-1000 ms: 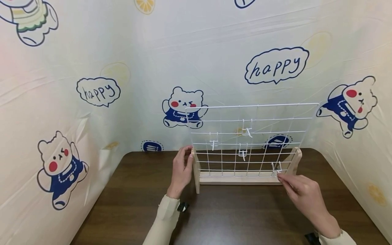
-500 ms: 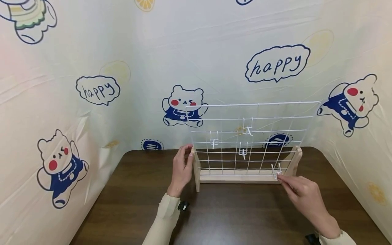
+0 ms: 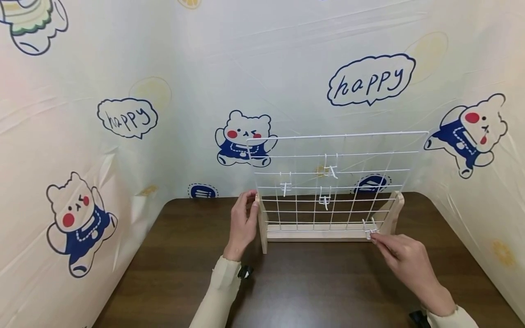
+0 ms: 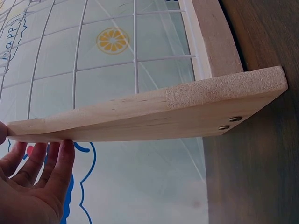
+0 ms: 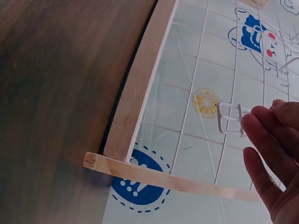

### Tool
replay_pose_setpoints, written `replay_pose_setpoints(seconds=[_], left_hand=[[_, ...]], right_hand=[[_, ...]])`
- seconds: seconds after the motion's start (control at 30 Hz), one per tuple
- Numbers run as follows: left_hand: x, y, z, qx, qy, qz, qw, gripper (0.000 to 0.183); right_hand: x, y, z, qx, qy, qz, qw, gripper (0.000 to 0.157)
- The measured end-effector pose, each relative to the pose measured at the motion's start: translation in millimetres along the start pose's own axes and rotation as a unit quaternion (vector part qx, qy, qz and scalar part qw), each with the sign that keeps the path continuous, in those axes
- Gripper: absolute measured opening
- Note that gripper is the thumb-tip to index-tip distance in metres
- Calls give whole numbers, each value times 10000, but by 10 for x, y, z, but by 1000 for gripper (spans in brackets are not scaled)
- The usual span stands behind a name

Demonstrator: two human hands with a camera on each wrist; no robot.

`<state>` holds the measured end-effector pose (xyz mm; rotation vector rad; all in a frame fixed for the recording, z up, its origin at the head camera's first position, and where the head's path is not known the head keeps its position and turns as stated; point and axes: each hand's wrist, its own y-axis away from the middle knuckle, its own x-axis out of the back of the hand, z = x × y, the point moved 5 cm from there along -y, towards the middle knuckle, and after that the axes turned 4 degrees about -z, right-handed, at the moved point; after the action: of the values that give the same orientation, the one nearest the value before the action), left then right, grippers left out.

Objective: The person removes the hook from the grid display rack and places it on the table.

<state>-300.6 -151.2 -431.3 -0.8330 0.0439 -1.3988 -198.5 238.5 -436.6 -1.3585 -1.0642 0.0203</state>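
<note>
A white wire grid rack (image 3: 301, 207) stands upright in a pale wooden base (image 3: 320, 234) on a dark table. My left hand (image 3: 242, 228) grips the left wooden side post (image 4: 117, 116), its fingers against the outer face. At the lower right of the grid, my right hand (image 3: 410, 262) pinches a white hook (image 5: 230, 117) between thumb and fingers; its prongs rise at the lower wires. Whether they are seated on a wire, I cannot tell. Further white hooks hang higher up: an upper hook (image 3: 330, 171), a left hook (image 3: 285, 187) and a middle hook (image 3: 324, 200).
A pale curtain (image 3: 184, 91) printed with bears and "happy" bubbles surrounds the table (image 3: 311, 282) at the back and both sides. The right wooden side post (image 3: 394, 212) is just beyond my right hand. Two screws (image 4: 229, 123) show on the left post.
The hook in my right hand has come down slightly relative to the grid's lower wires. My left hand stays on the post. The head view has tilted a little.
</note>
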Motion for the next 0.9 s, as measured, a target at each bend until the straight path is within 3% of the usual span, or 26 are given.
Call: replay_pose_setpoints(seconds=[0.2,0.9], left_hand=[[2,1,-10,76,-10,-15,10000,30],[0,13,-11,79,75,-62,9999,32]], right_hand=[[-27,40,17,168,105,36,9998,62],[-77,162,71,178,125,-78,9997,59]])
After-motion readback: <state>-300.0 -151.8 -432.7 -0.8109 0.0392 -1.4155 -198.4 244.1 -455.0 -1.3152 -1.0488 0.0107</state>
